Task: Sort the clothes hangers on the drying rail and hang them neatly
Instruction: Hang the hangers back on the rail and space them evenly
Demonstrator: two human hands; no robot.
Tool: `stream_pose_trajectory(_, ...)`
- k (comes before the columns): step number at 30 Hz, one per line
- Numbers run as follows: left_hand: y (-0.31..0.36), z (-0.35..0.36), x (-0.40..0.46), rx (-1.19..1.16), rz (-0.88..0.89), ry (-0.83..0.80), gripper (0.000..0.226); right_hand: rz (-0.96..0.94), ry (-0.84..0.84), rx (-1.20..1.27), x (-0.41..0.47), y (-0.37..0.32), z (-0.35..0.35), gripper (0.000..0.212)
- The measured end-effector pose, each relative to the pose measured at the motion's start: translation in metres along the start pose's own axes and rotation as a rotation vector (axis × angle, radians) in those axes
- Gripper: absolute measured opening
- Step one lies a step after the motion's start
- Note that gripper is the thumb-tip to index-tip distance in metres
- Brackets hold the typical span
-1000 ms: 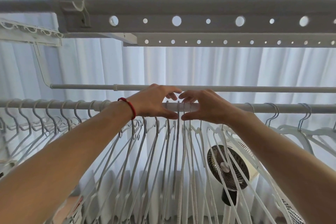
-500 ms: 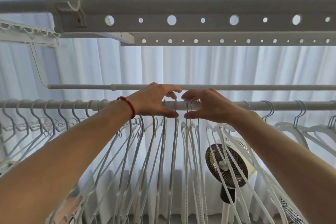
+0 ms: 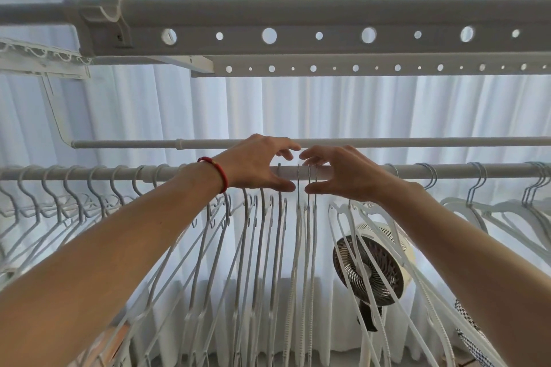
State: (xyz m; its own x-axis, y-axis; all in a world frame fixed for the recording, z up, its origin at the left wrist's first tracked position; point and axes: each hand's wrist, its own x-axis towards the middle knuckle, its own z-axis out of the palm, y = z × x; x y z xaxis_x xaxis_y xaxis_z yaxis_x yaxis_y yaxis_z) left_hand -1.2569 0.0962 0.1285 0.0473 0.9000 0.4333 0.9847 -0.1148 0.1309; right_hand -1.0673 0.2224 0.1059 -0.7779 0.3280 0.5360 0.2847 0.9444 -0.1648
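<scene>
While both arms are reaching up to the drying rail, the left hand is curling over it, thumb below and fingers above; whether it is actually gripping the rail or a hook cannot be told. The right hand is sitting just beside it at 3 o'clock, fingers arched over the rail and thumb underneath, bracketing 3 wire hooks without plainly pinching them. White hangers are hanging in a dense row below the hands, toward 6 o'clock, with further hangers spreading out to 9 o'clock and 3 o'clock along the rail. A red bracelet is circling the left wrist. A perforated beam is running overhead at 12 o'clock. A fan is standing at 4 o'clock behind the hangers, before white curtains.
</scene>
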Motion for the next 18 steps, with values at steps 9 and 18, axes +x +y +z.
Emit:
stream_pose_trajectory(9,0.012,0.005,0.007,0.045,0.019,-0.006,0.078,0.015,0.001,0.009,-0.004,0.008,-0.004,0.066)
stream_pose_trajectory(18,0.016,0.014,0.016,0.035,0.021,0.003,0.081,0.010,0.015,0.030,-0.009,0.015,-0.008,0.066)
